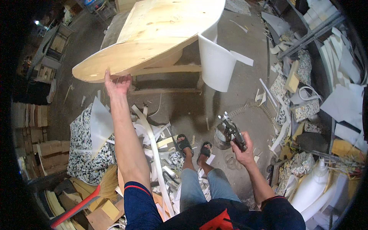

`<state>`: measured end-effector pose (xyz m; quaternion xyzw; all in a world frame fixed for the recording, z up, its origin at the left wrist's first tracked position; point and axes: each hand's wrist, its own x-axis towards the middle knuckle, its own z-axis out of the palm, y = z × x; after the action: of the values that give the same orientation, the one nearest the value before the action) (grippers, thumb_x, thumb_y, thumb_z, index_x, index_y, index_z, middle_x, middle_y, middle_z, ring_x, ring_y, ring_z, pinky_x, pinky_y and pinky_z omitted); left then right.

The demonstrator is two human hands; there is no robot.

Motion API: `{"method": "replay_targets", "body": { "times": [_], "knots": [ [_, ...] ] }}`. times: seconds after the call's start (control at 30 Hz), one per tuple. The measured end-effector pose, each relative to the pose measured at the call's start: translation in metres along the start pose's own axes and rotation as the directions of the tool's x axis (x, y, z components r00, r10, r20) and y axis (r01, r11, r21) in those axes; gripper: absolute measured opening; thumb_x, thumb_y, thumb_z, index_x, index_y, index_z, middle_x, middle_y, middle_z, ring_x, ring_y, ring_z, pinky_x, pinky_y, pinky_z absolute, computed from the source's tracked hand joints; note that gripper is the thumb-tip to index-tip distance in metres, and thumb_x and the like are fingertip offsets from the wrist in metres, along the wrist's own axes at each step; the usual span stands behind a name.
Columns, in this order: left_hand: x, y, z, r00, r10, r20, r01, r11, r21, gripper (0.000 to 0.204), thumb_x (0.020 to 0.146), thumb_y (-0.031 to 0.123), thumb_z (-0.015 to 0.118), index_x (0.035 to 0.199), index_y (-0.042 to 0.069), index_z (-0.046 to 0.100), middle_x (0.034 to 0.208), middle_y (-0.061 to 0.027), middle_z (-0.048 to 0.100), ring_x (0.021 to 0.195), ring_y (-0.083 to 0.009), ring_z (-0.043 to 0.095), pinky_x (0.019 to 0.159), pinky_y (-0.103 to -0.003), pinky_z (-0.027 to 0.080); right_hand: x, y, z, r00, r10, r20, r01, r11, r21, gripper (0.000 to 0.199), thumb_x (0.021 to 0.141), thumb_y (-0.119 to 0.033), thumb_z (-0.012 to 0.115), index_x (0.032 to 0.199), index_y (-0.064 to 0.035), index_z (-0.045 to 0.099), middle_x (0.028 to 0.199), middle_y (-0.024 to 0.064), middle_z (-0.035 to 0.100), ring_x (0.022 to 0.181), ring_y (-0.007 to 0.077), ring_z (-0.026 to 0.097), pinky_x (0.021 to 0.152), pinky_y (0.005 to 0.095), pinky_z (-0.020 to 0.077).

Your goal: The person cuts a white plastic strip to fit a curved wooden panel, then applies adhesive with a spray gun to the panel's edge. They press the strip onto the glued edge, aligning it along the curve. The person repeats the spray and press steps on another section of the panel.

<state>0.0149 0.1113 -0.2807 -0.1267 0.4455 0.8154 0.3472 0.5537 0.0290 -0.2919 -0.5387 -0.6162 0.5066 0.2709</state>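
A pale wooden furniture frame (153,42) with a curved panel fills the upper middle. My left hand (118,85) grips the panel's lower edge, thumb up against the wood and fingers curled beneath. A white foam sheet (217,63) follows the frame's right edge, its wide end hanging down and a narrow strip jutting right. Low at the right, apart from the frame, my right hand (243,148) is closed around a dark spray gun (234,132). A round metal cup (221,137) shows beside the gun's body; its nozzle end points away from me.
Foam offcuts (168,168) litter the floor around my sandalled feet. A speckled foam block (86,140) stands left, near a red-handled straw broom (103,189). A coiled hose (260,107) runs behind the spray gun. Metal shelving (312,34) with white foam pieces lines the right side.
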Motion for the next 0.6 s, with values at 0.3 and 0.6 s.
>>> {"method": "replay_targets", "body": {
  "times": [0.3, 0.6],
  "knots": [
    [-0.057, -0.044, 0.016, 0.999, 0.045, 0.004, -0.045, 0.999, -0.004, 0.093, 0.085, 0.054, 0.072, 0.147, 0.002, 0.026, 0.141, -0.0249, 0.036, 0.128, -0.0405, 0.045, 0.106, -0.06, 0.042, 0.019, -0.055, 0.011, 0.971, -0.155, -0.183, 0.163, 0.986, 0.03, 0.034, 0.087, -0.009, 0.075, 0.116, 0.0028, 0.062, 0.087, 0.0094, 0.064, 0.077, 0.0138, 0.061, 0.069, 0.0295, 0.049],
    [-0.08, -0.057, -0.017, 0.98, 0.17, 0.104, -0.186, 0.967, 0.171, 0.098, 0.087, 0.063, 0.07, 0.154, 0.007, 0.026, 0.148, -0.0246, 0.033, 0.131, -0.0427, 0.045, 0.107, -0.066, 0.039, 0.101, -0.1, 0.026, 0.893, -0.356, -0.277, 0.343, 0.934, -0.095, 0.03, 0.095, -0.012, 0.066, 0.121, 0.003, 0.063, 0.1, 0.0096, 0.068, 0.088, 0.0177, 0.063, 0.083, 0.0309, 0.0498]
  ]
}}
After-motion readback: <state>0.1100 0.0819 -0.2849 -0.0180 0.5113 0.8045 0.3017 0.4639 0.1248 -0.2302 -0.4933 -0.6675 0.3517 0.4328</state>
